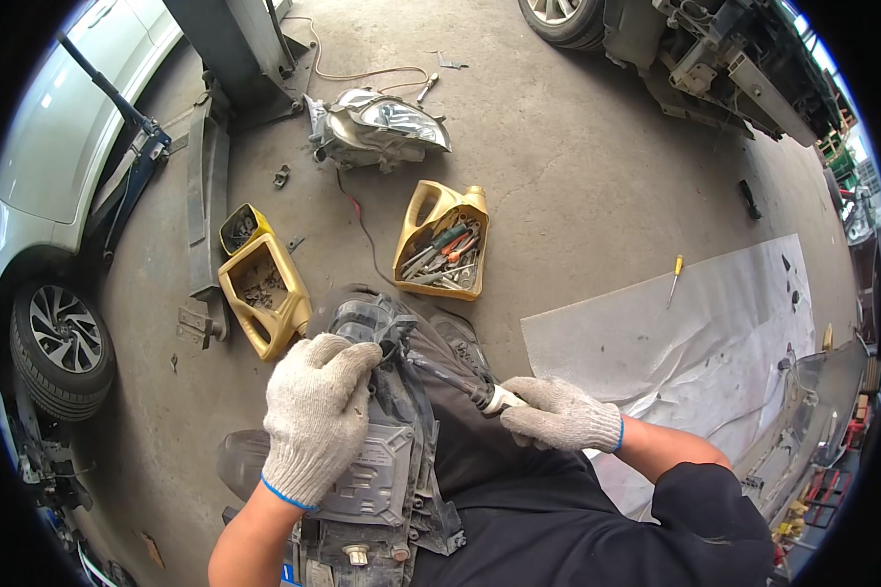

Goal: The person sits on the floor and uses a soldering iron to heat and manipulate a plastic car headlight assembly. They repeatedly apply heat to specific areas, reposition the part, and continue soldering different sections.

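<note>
A single head-worn fisheye view looks steeply down from the person's head onto the lap and the concrete floor (pixel 578 166) ahead. The gloved hands, left (pixel 315 416) and right (pixel 561 415), sit close, low in the frame. Farther off, toward the bent rim, lie a white car (pixel 59 127) at left and a dismantled vehicle front (pixel 724 59) at upper right.

Even daylight throughout, scene bright, shadows soft and short. Strongest light seen at upper right, where view is blown out near rim. Mild glare noted on white car body (pixel 59 127) and on loose headlight lens (pixel 401 122). Concrete floor (pixel 578 186) evenly lit. Heavy fisheye bending at edges, black corners around circular frame. Centre sharp, rim slightly smeared.
</note>
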Demonstrator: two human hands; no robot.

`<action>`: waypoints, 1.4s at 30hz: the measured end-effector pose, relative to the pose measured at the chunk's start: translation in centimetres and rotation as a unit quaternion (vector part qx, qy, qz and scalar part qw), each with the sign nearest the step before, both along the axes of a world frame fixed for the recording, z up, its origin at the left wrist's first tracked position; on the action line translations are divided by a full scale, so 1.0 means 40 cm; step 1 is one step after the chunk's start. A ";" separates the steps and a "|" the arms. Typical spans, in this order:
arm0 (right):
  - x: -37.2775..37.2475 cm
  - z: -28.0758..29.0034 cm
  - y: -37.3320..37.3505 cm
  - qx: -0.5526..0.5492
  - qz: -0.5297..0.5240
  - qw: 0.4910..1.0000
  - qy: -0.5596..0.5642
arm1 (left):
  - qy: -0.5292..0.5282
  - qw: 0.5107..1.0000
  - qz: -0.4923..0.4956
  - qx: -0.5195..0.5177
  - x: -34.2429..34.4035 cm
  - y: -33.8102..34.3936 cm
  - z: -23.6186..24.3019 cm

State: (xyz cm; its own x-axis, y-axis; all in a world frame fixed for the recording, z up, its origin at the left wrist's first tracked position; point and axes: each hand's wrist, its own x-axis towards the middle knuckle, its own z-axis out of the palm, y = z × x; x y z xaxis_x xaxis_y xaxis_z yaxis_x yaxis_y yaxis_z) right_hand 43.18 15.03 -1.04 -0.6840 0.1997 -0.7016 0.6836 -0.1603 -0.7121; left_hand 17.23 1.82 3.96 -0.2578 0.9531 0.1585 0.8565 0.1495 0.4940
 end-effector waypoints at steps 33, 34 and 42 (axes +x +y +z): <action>0.002 -0.009 -0.014 -0.002 -0.015 1.000 0.014 | -0.002 1.000 -0.003 0.003 -0.001 0.001 -0.002; 0.002 -0.010 -0.014 -0.005 -0.016 1.000 0.017 | -0.002 1.000 -0.003 0.004 -0.001 0.002 -0.002; 0.004 -0.015 -0.020 -0.006 -0.023 0.999 0.025 | -0.001 1.000 -0.006 0.005 0.000 0.003 -0.001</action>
State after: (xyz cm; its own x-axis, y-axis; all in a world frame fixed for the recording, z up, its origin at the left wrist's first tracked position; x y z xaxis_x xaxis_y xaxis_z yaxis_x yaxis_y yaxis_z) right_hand 43.34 14.24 -1.62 -0.7091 0.2242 -0.6686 0.6383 -0.1987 -0.7437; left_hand 17.22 1.94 3.91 -0.2469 0.9543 0.1683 0.8573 0.1341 0.4970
